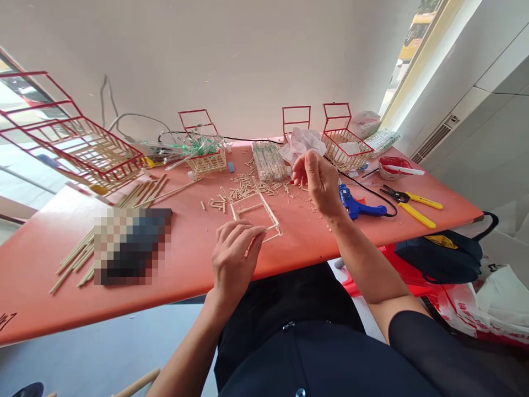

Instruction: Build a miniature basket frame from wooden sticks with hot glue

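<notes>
My left hand (236, 249) is closed at the near left of a small wooden stick frame (269, 212), its fingertips pinching the frame's near edge. The frame lies on the orange table (185, 259). My right hand (320, 182) is raised above the table, fingers curled into a pinch; what they hold, if anything, is hidden. Behind it sits a crumpled white plastic bag (303, 144). To its right lies a blue glue gun (359, 204). Short cut wooden pieces (248, 187) are scattered just beyond the frame.
Red-edged stick baskets stand at the left (103, 160), back middle (209, 162) and back right (347, 151). Long sticks (82, 253) and a blurred dark object (136, 248) lie left. Yellow-handled pliers (413, 204), a red bowl (397, 170) and a bundle in clear wrap (268, 161) also lie there.
</notes>
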Demonstrator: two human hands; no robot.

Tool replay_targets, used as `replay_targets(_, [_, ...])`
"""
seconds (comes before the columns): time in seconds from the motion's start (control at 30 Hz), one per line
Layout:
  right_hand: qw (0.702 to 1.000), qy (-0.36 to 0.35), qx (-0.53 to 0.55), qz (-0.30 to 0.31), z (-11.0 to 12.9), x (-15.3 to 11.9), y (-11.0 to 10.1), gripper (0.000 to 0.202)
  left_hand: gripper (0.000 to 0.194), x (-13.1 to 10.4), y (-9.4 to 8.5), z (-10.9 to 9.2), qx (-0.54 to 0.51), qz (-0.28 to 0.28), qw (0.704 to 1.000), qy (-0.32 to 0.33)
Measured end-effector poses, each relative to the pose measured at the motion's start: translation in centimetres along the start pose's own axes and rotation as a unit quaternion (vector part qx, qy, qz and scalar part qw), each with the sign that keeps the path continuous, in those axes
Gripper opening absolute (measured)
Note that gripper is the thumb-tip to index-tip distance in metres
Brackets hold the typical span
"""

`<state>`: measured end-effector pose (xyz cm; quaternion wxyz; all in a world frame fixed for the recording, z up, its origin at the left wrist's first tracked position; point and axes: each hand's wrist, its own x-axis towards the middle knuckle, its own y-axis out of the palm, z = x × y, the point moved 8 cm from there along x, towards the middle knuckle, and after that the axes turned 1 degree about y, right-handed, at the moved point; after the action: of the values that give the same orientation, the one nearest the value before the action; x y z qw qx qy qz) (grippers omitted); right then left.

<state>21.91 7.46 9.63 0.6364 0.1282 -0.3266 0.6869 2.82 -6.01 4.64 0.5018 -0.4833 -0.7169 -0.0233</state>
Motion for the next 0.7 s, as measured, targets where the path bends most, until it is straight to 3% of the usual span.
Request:
replay_targets(0.23, [1.0, -0.018, 0.018, -0.006, 0.2, 0.0, 0.0, 0.065, 0.008, -1.3, 0.9, -0.3, 0.021, 0.018, 0.998, 0.059])
replay_targets(0.37, [1.0, -0.004, 0.017, 0.002, -0.4, 0.1, 0.1, 0.066, 0.011, -1.0, -0.5, 0.0, 0.001, -0.002, 0.999, 0.045])
replay_targets(0.5, [0.997, 0.013, -0.014, 0.069, -1.4, 0.3, 1.5, 0.068, 0.025, -0.3, -3.4, 3.4, 0.031, -0.035, 0.996, -0.078])
replay_targets(0.6, [0.991, -0.004, -0.043, 0.126, -1.8, 0.2, 2.9, 0.068, 0.045, -0.1, -3.9, 7.1, -0.027, 0.037, 0.984, -0.169])
replay_targets(0.7, [0.982, 0.0, -0.028, 0.186, -2.6, -0.2, 4.5, 0.066, 0.082, -0.2, -3.2, 9.8, -0.095, 0.141, 0.964, -0.205])
